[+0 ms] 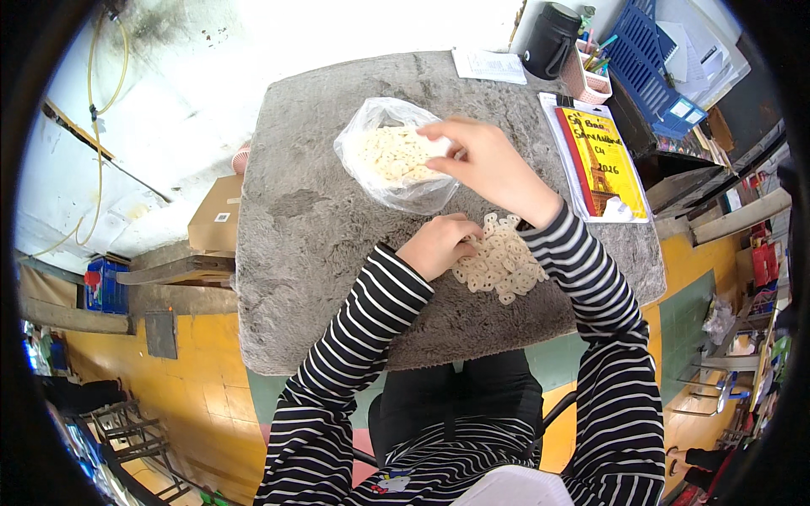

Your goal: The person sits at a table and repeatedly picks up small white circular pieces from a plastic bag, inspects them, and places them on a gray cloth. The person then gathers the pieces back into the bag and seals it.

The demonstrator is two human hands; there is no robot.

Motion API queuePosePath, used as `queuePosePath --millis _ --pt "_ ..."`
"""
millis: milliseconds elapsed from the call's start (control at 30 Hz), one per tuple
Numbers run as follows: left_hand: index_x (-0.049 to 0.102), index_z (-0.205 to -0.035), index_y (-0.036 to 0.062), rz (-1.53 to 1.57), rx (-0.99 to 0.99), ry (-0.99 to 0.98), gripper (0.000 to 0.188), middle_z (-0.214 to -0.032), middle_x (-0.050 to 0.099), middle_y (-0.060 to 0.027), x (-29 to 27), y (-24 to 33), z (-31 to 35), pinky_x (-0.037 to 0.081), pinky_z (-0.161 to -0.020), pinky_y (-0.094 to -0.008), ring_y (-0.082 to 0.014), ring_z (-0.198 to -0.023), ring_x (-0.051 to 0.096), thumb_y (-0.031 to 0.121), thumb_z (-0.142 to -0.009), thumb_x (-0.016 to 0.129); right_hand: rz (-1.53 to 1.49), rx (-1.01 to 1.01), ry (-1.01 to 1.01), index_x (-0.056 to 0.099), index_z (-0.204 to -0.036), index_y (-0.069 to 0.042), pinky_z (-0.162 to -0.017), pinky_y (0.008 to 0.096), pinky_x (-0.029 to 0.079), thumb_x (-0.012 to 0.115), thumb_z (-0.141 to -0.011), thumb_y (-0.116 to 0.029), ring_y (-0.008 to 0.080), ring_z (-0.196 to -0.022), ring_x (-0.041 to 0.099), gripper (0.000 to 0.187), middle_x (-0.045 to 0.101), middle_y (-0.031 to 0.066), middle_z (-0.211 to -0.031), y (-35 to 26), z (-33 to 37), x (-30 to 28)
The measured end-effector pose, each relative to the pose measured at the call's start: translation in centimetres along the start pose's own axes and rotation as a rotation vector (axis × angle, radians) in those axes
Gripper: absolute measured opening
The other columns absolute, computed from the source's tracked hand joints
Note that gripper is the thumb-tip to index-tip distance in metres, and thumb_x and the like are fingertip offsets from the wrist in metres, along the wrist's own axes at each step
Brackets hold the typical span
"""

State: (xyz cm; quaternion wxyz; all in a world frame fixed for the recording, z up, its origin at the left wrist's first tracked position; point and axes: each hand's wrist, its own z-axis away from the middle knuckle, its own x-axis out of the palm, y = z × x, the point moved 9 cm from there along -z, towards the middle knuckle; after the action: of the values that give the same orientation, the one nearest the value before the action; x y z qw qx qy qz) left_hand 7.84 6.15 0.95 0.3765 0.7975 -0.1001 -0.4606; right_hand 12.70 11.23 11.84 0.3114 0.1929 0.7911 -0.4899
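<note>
A clear plastic bag (410, 200) stands open on the grey plush-covered table (295, 278), holding many small cream-coloured flat pieces (388, 155). My right hand (489, 164) is over the bag's right side, its thumb and fingers bent toward each other; what they hold, if anything, is hidden. Nearer to me lies a loose pile of small beige flat pieces with holes (501, 263). At the pile's left edge rests my left hand (434, 247), with curled fingers touching the pieces. Whatever is between those fingertips cannot be made out.
A yellow notebook in a clear sleeve (603, 160) lies at the right. Far right stand a black flask (552, 40), a pink pen basket (587, 78) and a blue file rack (645, 63). White paper (489, 65) lies at the far edge; a cardboard box (216, 216) is left.
</note>
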Motion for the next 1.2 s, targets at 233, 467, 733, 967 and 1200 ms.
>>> queuePosePath --millis 233,467,733,967,1200 --pt "0.07 -0.102 0.0011 0.341 -0.268 0.241 0.022 -0.086 0.072 -0.0145 -2.3 -2.0 0.2 0.055 -0.073 -0.0337 -0.0267 -0.077 0.071 0.008 -0.081 0.073 -0.092 0.384 -0.053 0.066 -0.119 0.0 -0.075 0.0292 0.054 0.07 -0.088 -0.012 0.018 -0.083 0.069 0.033 0.071 0.0139 -0.101 5.4 10.2 -1.0" --pt "0.064 -0.118 -0.0039 0.661 -0.315 0.309 0.028 -0.099 0.073 -0.0122 -2.1 -2.9 0.2 0.055 -0.08 -0.0268 -0.0143 -0.091 0.069 0.001 -0.091 0.066 -0.302 0.362 0.081 0.064 -0.123 0.001 -0.079 0.0254 0.054 0.071 -0.087 -0.003 0.011 -0.088 0.067 0.037 0.071 0.0083 -0.101 5.9 12.3 1.5" --pt "0.042 -0.145 0.0015 0.836 -0.301 0.258 0.054 -0.115 0.069 -0.0153 -1.7 -1.2 -0.1 0.051 -0.096 -0.0283 -0.0173 -0.106 0.066 -0.006 -0.094 0.058 -0.17 0.216 0.254 0.07 -0.102 0.0 -0.069 0.029 0.056 0.071 -0.085 -0.001 0.0183 -0.078 0.07 0.017 0.07 0.0115 -0.09 3.7 10.6 0.3" --pt "0.052 -0.135 -0.0025 0.844 -0.288 0.412 0.041 -0.126 0.065 -0.0156 -3.4 -1.7 0.4 0.051 -0.093 -0.0305 -0.0206 -0.111 0.063 -0.004 -0.093 0.054 -0.06 0.089 0.275 0.069 -0.104 0.001 -0.07 0.0271 0.055 0.069 -0.086 -0.001 0.0149 -0.077 0.069 0.019 0.071 0.0102 -0.087 1.7 5.0 -2.2" --pt "0.065 -0.104 0.002 -0.16 0.032 0.165 0.03 -0.093 0.058 -0.0142 -0.4 1.6 0.7 0.052 -0.082 -0.0421 -0.0343 -0.087 0.061 0.01 -0.077 0.074 -0.235 -0.034 0.282 0.068 -0.115 -0.003 -0.072 0.029 0.057 0.07 -0.088 -0.011 0.02 -0.081 0.071 0.028 0.071 0.0134 -0.095 0.0 0.8 -3.9"
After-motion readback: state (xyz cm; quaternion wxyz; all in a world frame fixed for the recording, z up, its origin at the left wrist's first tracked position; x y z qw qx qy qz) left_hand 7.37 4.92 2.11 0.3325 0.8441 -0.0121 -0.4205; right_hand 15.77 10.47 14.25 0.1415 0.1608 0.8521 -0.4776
